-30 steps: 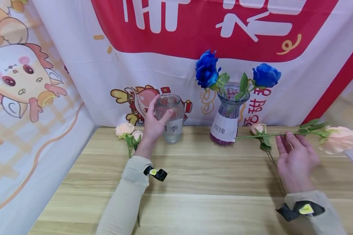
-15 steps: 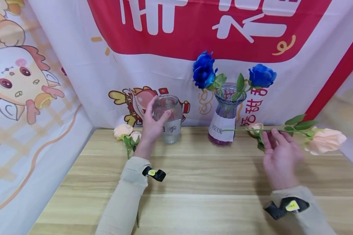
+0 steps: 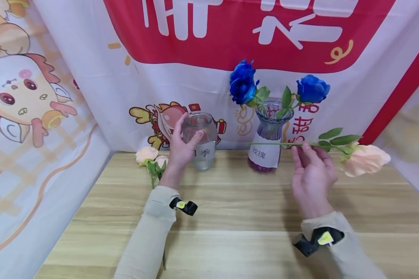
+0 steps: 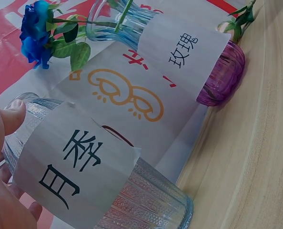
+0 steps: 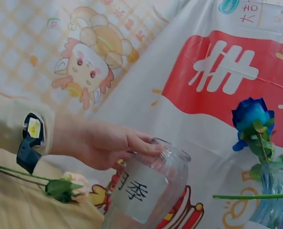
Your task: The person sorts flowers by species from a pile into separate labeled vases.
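My left hand grips a clear glass vase around its upper side, thumb near the shoulder. The vase stands upright, bears a paper label with black characters, and no flower shows in it. With thumb and fingers, my right hand pinches the green stem of a pale peach rose. Its bloom points right, and the bare stem end reaches left, overlapping the second vase in the head view. That vase, bluish above and purple at its base, holds blue roses and has its own label.
Peach flowers lie on the wooden table left of my left forearm, their stems running toward the near edge. Another peach bloom with leaves lies beyond the purple base in the left wrist view. A printed cloth hangs behind.
My right hand has moved left with the peach rose, whose stem end has passed across the front of the labelled purple-based vase. My left hand keeps its grip on the clear vase.
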A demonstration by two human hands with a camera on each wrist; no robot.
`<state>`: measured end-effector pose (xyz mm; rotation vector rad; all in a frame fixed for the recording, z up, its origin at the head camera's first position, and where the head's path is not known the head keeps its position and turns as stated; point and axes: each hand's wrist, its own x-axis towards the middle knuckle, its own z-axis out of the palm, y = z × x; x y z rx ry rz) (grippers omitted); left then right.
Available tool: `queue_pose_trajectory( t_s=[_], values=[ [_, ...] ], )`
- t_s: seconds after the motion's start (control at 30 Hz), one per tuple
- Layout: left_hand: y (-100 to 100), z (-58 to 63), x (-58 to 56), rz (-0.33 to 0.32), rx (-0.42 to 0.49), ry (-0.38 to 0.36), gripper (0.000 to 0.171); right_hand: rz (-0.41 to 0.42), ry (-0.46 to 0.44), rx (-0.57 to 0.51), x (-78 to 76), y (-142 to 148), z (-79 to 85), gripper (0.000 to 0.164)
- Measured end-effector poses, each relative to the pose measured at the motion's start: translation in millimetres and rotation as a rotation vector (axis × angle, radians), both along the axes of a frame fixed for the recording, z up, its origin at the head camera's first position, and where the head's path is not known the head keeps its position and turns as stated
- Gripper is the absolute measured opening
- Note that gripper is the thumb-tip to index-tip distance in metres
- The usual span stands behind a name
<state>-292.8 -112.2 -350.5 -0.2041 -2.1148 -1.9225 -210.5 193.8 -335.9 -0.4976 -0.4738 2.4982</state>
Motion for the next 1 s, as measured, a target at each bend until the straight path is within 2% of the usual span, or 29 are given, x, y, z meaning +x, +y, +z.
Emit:
queue_pose_trajectory(
  t_s=[0.23,0.57,0.87,1.0],
  values=[
    [1,-0.6,-1.3,-0.002,-0.005,0.009,0.078,-0.004,0.061,0.073,1.4,-26,9.4,0.031],
    [0,0.3,0.3,0.009,0.005,0.001,0.076,-0.048,0.11,0.096,-5.6,-64,24.4,0.022],
    [0,-1.9,-1.5,0.001,0.009,0.007,0.077,-0.069,0.136,0.068,-15.0,-90,28.2,0.017],
    [-1,-1.1,-1.1,0.001,0.004,0.016,0.076,-0.086,0.161,0.094,-18.7,-103,28.9,0.016]
  ],
)
